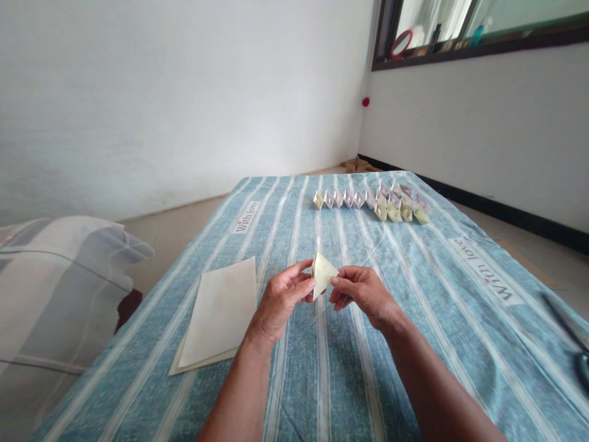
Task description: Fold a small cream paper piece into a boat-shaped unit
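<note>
Above the middle of the table, a small piece of pale yellow folded paper [324, 273] is held between both hands, its pointed tip facing up. My left hand [288, 293] grips its left side, with the thumb in front and the fingers behind. At its right corner, the thumb and fingertips of my right hand [356, 288] pinch the paper. Some of the fingertips behind the paper are hidden. To the left of my left hand lies a stack of paper sheets [221, 310], white on top with a pale yellow one beneath.
Several folded paper pieces, pale purple [348, 199] and pale yellow [394, 212], stand in rows at the table's far right. A blue striped cloth [285, 374] covers the table. Dark scissors [567, 325], partly cut off, lie at the right edge. Cloth-covered furniture [59, 288] stands left.
</note>
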Tool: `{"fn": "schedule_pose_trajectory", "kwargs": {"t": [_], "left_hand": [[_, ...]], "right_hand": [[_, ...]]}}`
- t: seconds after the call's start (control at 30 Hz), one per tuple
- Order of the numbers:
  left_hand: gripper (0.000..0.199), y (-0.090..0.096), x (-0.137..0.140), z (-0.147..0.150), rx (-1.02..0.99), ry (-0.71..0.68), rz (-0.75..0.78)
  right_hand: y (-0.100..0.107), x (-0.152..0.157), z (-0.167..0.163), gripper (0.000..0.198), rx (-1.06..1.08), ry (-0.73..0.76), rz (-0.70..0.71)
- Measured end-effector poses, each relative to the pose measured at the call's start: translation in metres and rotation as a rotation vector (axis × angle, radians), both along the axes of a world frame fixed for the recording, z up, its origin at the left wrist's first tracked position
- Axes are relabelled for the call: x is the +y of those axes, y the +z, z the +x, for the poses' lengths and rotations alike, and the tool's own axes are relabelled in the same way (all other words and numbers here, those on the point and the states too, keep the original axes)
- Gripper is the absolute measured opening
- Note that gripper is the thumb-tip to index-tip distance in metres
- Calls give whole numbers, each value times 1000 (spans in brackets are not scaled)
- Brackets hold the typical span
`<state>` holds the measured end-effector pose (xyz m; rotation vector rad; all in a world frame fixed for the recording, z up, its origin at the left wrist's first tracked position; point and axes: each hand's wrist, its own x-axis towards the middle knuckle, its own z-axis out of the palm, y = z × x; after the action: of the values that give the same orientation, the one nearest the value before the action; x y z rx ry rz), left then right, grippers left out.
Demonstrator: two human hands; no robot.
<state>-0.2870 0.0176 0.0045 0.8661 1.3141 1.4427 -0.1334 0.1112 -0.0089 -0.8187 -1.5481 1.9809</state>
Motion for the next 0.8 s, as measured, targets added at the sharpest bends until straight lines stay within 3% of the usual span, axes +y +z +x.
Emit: {"fn": "schedule_pose_trajectory", "kwargs": {"t": [0.5,0.8], "left_hand": [[61,3,-1,1,37,7,-32],[58,5,-1,3,64,32,-68]], "right_hand": [[1,0,-1,30,4,-3,-5],[6,-3,0,41,41,-7,4]]}}
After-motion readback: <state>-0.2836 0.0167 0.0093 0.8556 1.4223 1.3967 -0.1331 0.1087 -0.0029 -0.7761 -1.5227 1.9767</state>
